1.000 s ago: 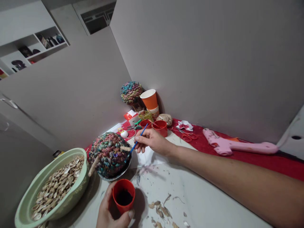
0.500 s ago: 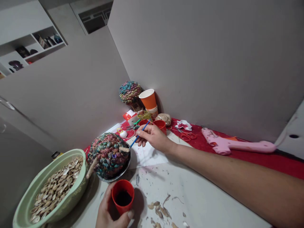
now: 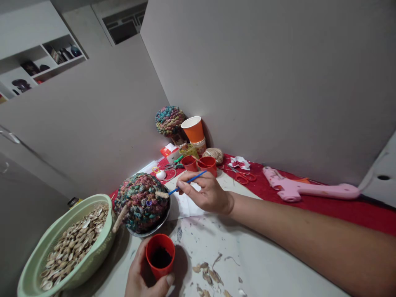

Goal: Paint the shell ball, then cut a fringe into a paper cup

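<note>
My right hand (image 3: 206,192) pinches a slim blue paintbrush (image 3: 193,178). The brush's tip meets or nearly meets a pale stick-like stub (image 3: 162,195) on a ball (image 3: 136,206) covered in painted shells of teal, pink and purple. A second pale stub (image 3: 120,218) juts from the ball's near left side, and a small purple ring (image 3: 149,203) sits between them. Under the ball is a metal bowl (image 3: 154,228). Close to the camera, my left hand (image 3: 144,270) is wrapped round a red cup (image 3: 160,255) with dark liquid inside.
A green basket (image 3: 103,247) of nutshells stands at the left. Behind are red cups (image 3: 208,165), orange paper cups (image 3: 193,131), a second painted ball (image 3: 169,120) and red-handled scissors (image 3: 244,178). A pink glue gun (image 3: 309,189) lies right. Shell scraps (image 3: 208,274) litter the table.
My right hand has dropped lower and slightly right, so the brush lies flatter, its tip still by the stub. The red cups behind show more fully. My left hand stays put.
</note>
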Available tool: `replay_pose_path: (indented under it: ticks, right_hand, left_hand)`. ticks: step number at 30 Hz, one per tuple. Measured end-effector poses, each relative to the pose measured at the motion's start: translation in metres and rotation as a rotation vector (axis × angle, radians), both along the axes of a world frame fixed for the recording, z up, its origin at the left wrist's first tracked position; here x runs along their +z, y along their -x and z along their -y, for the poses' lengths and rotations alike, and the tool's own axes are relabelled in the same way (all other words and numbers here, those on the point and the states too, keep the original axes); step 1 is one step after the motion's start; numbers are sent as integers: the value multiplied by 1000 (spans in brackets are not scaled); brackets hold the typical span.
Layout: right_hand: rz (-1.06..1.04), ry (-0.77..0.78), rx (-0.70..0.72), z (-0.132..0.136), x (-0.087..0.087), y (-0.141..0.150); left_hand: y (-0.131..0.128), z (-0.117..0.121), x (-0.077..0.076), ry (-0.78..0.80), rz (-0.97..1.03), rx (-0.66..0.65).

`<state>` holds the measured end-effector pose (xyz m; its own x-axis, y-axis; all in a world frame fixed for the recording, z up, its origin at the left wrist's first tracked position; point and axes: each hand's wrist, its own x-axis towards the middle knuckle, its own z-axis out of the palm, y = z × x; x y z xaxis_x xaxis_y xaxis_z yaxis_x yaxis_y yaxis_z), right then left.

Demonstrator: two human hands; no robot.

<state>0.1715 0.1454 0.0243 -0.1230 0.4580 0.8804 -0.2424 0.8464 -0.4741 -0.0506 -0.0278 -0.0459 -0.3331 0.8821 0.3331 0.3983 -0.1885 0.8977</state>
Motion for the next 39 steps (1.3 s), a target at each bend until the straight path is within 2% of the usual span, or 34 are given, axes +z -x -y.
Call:
replay_pose_path:
  ticks: [3,6,13,18,23,29,35,39]
  right_hand:
    - [-12,-160,-65,2,1,-2]
    - [-30,-239,-113,4,0,0]
    - [-19,-300,-182,3,-2,4]
    - [-43,-283,-207,0,2,1]
    - [-59,-170,-161,7,9,0]
    - [-49,-69,-49,18,8,1]
    - [43,-268,38,35,10,-1]
    - [151,-403,95,51,8,0]
  left_hand:
    - [0,0,0,-1,4,-5]
    - [-1,-1,0,-6,12,-14]
    - [-1,0,3,18,40,-53]
    - [-3,0,8,29,53,-64]
    - [-6,-1,10,25,94,-85]
    - [-7,0,10,41,75,-89]
    - [-1,-2,8,32,28,-146]
    - [2,-3,10,26,-26,-238]
